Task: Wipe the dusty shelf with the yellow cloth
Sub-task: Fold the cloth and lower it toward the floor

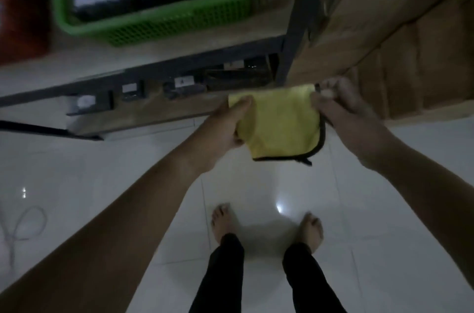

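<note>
A yellow cloth [282, 123] with a dark trimmed edge hangs folded in the air between both hands, above the floor and in front of the shelf unit. My left hand [225, 128] grips its left edge with the thumb on top. My right hand [341, 110] pinches its upper right corner. The pale wooden shelf board [179, 48] with a dark metal frame lies beyond the hands, at the top of the view. A lower shelf [154, 107] shows beneath it.
A green plastic basket [164, 28] with dark packages stands on the shelf. A red object [23, 17] sits at its left. Large cardboard boxes [400, 30] fill the right side. Small labelled items line the lower shelf. White tiled floor and my bare feet [266, 228] are below; a white cable [23, 225] lies left.
</note>
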`<state>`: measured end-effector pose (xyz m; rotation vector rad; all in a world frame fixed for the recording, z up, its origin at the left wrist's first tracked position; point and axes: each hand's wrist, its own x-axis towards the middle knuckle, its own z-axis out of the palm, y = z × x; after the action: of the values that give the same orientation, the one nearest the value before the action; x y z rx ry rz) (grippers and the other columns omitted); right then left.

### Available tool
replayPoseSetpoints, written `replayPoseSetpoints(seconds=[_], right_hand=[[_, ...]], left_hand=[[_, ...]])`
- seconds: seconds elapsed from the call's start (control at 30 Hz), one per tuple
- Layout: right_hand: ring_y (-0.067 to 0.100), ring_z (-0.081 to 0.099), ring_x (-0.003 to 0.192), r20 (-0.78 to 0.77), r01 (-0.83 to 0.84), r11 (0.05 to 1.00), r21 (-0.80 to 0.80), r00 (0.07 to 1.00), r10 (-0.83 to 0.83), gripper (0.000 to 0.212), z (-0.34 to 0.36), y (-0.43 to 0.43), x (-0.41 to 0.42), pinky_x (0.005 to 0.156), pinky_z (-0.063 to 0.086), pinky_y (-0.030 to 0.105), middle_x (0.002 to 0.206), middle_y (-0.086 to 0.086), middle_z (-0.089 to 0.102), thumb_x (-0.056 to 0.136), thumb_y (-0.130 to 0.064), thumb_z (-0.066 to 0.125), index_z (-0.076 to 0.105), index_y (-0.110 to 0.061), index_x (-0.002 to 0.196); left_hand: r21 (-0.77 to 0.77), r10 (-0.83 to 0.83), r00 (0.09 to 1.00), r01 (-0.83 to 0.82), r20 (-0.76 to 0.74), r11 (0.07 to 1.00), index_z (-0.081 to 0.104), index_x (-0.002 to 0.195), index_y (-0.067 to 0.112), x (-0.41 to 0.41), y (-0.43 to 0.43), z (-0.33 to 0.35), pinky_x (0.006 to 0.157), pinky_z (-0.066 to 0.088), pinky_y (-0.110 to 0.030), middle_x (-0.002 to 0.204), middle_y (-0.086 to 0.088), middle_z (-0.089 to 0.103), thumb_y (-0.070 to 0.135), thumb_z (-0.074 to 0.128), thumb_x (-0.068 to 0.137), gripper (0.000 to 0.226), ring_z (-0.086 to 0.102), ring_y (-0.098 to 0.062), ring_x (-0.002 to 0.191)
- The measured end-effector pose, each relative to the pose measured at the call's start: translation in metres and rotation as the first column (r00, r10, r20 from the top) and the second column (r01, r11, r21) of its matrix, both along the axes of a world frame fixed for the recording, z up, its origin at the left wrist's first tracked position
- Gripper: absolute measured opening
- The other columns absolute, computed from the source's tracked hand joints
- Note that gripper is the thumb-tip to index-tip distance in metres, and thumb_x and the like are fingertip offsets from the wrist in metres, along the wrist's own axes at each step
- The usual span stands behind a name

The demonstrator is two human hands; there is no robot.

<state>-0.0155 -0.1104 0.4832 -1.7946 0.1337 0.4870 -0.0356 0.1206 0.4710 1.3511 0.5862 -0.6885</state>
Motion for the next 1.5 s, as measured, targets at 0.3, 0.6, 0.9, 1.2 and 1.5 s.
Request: replayPoseSetpoints(seconds=[0.3,0.6,0.9,1.2,1.5], right_hand=[[0.014,0.065,0.101,-0.229,-0.032,0.999,0.039,0.973,0.040,0.074,-0.274,-0.042,-0.033,0.063,0.055,0.017,0.118,-0.005,0.060,0.081,-0.011,0.072,0.032,-0.058,0.121],[0.004,0.057,0.096,-0.032,0.088,0.969,-0.230,0.995,-0.097,0.051,-0.428,-0.068,-0.021,0.053,0.047,0.007,0.116,-0.019,0.049,0.086,-0.009,0.060,0.034,-0.035,0.121],[0.016,0.057,0.097,0.015,0.028,0.934,-0.357,1.000,-0.024,0.050,-0.500,-0.052,0.012,0.061,0.044,0.007,0.123,-0.003,0.049,0.086,-0.010,0.060,0.042,-0.021,0.130],[0.029,0.046,0.130,0.042,-0.398,0.405,-0.823,0.669,0.743,0.046,-0.505,-0.044,-0.015,0.102,0.035,0.038,0.146,0.003,0.045,0.093,-0.018,0.044,0.048,-0.023,0.138],[0.040,0.029,0.137,-0.277,-0.503,0.269,-0.821,0.763,0.584,0.066,-0.520,-0.019,0.004,0.114,0.021,0.049,0.155,0.018,0.019,0.091,-0.043,0.039,0.019,-0.022,0.150]], left_hand=[[0.134,-0.172,0.960,0.205,-0.220,0.970,0.040,0.132,0.027,-0.009,-0.049,-0.257,0.082,0.064,-0.032,0.117,-0.002,0.066,0.014,0.072,0.093,0.052,0.070,-0.016,0.101],[0.285,-0.249,0.960,0.276,-0.129,0.918,0.041,0.125,0.030,0.019,-0.098,-0.416,0.092,0.059,-0.057,0.111,0.001,0.062,0.019,0.069,0.097,0.041,0.068,-0.032,0.107],[0.487,-0.226,0.972,0.230,-0.069,0.842,0.042,0.147,0.023,0.039,-0.081,-0.479,0.069,0.056,-0.024,0.119,0.009,0.056,0.028,0.059,0.103,0.047,0.058,-0.009,0.082],[0.347,-0.340,0.930,0.368,-0.139,0.863,0.055,0.142,0.018,0.025,-0.087,-0.492,0.074,0.052,-0.024,0.113,0.009,0.063,0.012,0.045,0.108,0.036,0.062,-0.016,0.101],[0.438,-0.438,0.891,0.443,-0.120,0.782,0.058,0.121,0.017,0.033,-0.110,-0.492,0.087,0.055,-0.049,0.120,-0.017,0.065,0.009,0.046,0.104,0.022,0.064,-0.043,0.113]])
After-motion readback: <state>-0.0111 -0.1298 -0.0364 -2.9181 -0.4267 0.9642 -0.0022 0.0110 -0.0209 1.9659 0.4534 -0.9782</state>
